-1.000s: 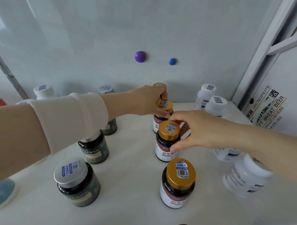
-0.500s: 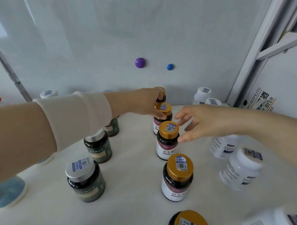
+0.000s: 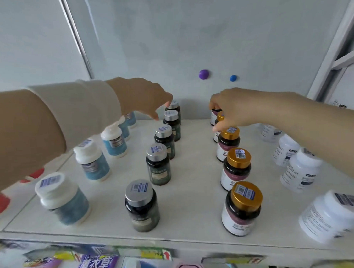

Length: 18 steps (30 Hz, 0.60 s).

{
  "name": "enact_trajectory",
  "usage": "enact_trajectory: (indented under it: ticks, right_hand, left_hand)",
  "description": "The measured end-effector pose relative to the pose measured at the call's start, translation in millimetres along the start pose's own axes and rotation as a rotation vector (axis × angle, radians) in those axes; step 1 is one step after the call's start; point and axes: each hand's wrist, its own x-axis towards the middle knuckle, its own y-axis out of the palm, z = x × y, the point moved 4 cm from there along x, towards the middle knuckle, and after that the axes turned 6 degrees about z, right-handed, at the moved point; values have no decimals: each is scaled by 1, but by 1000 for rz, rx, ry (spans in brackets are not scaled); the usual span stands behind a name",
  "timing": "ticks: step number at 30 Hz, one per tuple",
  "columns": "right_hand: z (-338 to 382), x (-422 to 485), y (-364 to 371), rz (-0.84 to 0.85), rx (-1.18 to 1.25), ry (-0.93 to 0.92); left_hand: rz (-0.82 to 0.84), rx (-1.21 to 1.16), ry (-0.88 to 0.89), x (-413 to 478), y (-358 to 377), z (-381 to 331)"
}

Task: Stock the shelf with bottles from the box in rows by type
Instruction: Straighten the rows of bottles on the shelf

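Observation:
Four rows of bottles stand on the white shelf. They are blue-label white-capped bottles at left, dark green silver-capped bottles, gold-capped bottles, and white bottles at right. My left hand hovers over the back of the silver-capped row, fingers apart and pointing down, holding nothing. My right hand reaches across the back of the gold-capped row. Its fingers and thumb curl around a gold-capped bottle, which is mostly hidden by the hand.
A purple magnet and a blue magnet sit on the back wall. A white shelf upright rises at right. Red caps show at far left. Colourful packages fill the lower shelf under the front edge.
My left hand left the gold-capped bottles and moved left over the silver-capped row. My right hand moved back and closed around a rear gold-capped bottle. The view pulled back, showing more rows.

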Motion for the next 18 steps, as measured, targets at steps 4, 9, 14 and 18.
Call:
enact_trajectory:
  ticks: [4,9,14,18]
  right_hand:
    - [47,-12,7,12,94,-111]
    - [86,-22,20,50,330,-142]
    - [103,-35,44,29,667,-74]
    - [97,-56,63,-172,930,73]
  left_hand:
    - [5,-189,23,-22,22,3]
    - [-39,-436,46,-27,42,6]
    - [-68,-611,88,-17,58,2]
    - [-278,-772,184,-32,48,0]
